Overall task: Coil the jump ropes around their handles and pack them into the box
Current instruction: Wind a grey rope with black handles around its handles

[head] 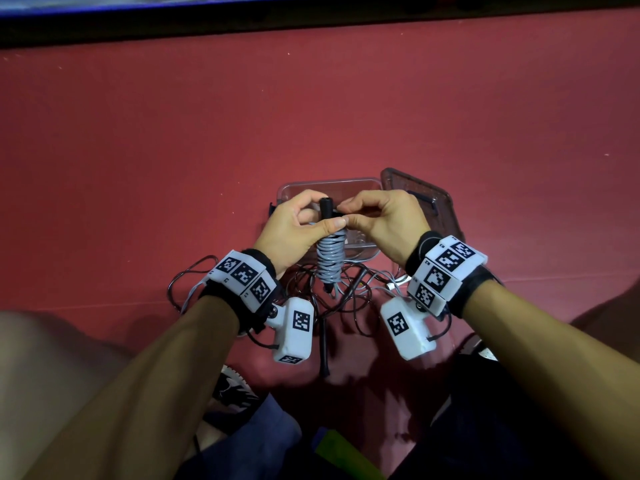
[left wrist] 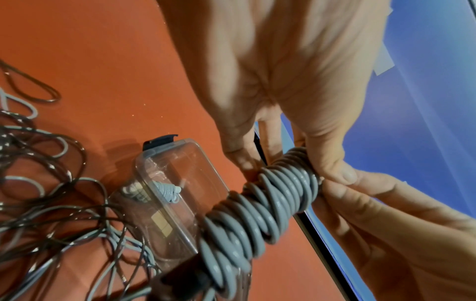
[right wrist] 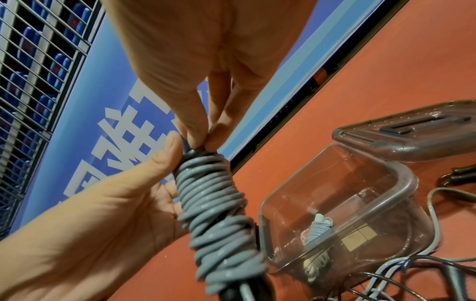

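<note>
We count two bare hands, the left hand (head: 294,226) and the right hand (head: 384,223). One clear plastic box (right wrist: 401,183) and one smoky plastic lid (right wrist: 412,142). Two grey rope bundles wound on handles: one coiled grey rope on black handles (head: 330,259) and one smaller coiled grey bundle inside the box (right wrist: 318,227). One tangle of loose dark and grey ropes (left wrist: 51,213); strands too snarled to count. Two white marker-tagged wrist units, left wrist unit (head: 292,330) and right wrist unit (head: 408,327).

Sports venue: red court floor (head: 346,116), blue banner (right wrist: 123,130), stadium seats (right wrist: 38,61).
</note>
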A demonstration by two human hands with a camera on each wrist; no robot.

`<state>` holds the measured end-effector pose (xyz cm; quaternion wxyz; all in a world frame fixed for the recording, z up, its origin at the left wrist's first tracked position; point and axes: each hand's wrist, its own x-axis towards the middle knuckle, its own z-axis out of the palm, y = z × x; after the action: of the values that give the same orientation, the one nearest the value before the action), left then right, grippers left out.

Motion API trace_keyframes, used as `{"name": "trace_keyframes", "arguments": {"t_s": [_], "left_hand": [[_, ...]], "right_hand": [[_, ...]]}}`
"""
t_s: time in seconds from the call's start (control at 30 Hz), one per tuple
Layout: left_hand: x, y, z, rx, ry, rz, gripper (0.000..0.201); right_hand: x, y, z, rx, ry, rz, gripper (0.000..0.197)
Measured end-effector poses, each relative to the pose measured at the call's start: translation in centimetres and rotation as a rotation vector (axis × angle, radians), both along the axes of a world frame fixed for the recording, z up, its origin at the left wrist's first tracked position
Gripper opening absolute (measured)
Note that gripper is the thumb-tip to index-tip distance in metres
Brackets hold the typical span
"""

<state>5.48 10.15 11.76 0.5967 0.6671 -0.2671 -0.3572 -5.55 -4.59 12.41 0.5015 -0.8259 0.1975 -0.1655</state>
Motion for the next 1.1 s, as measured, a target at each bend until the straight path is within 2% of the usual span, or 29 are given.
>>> {"name": "trace_keyframes", "arguments": {"t_s": [0.2, 0.3, 0.43, 0.57, 0.67, 0.73, 0.9, 1.1], "left_hand": [[-0.05, -0.07, 0.01, 0.001, 0.030, 0.033, 0.020], [-0.07, 0.00, 0.10, 0.004, 0.030, 0.028, 0.023], [0.02, 0.03, 0.25, 0.018, 0.019, 0.026, 0.020], [0.17, 0.03, 0.16, 0.030, 0.004, 0.020, 0.024], [0.24, 0.18, 0.43, 0.008, 0.011, 0.026, 0.017], [0.20, 0.27, 0.53, 0.002, 0.019, 0.012, 0.015], [0.08, 0.13, 0.51, 0.013, -0.004, -0.010, 0.021], [0.04, -0.01, 0.48, -0.006, -0.012, 0.033, 0.025]], "right_hand": [[0.13, -0.12, -0.36, -0.018, 0.017, 0.026, 0.023], [0.18, -0.28, -0.35, -0.027, 0.025, 0.058, 0.018], [0.08, -0.14, -0.14, -0.039, 0.066, 0.092, 0.023], [-0.01, 0.14, 0.16, -0.063, 0.082, 0.126, 0.014], [-0.02, 0.10, 0.08, -0.037, 0.094, 0.143, 0.008], [-0.19, 0.33, -0.01, -0.008, 0.089, 0.134, 0.014], [-0.66, 0.29, 0.12, 0.135, 0.001, 0.048, 0.018], [-0.53, 0.14, 0.35, 0.280, -0.047, 0.031, 0.022]]}}
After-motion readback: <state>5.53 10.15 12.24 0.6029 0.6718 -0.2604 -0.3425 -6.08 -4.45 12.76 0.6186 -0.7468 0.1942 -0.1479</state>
